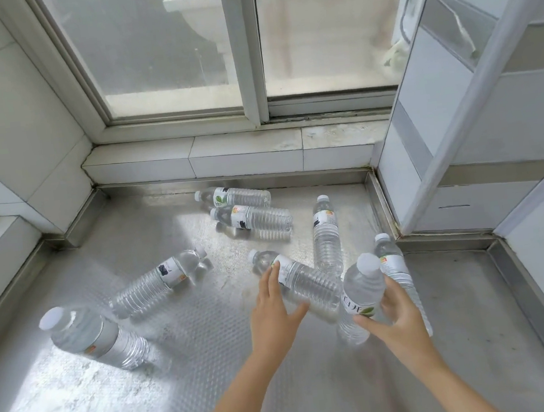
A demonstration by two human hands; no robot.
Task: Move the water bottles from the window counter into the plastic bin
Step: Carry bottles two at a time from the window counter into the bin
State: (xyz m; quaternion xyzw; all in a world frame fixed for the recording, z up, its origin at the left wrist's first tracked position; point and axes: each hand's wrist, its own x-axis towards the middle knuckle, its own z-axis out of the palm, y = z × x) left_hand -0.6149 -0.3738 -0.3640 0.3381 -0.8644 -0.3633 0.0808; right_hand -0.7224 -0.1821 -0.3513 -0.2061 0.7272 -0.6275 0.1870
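At nine o'clock I see an upright bottle (pixel 93 335) on the steel table (pixel 196 364), another lying bottle (pixel 157 281) beyond. Two bottles (pixel 247 208) lie at twelve near the window sill (pixel 244 151). My left hand (pixel 275 309) spreads open against a lying bottle (pixel 302 283); my right hand (pixel 397 313) grips a clear, white-capped tilted bottle (pixel 362 297).

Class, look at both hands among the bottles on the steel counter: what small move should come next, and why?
Probably the left hand should close round the lying bottle it reaches over: its fingers are spread and not yet wrapped. The right hand already holds an upright bottle, so a second grip would let both leave together. No bin is in view.
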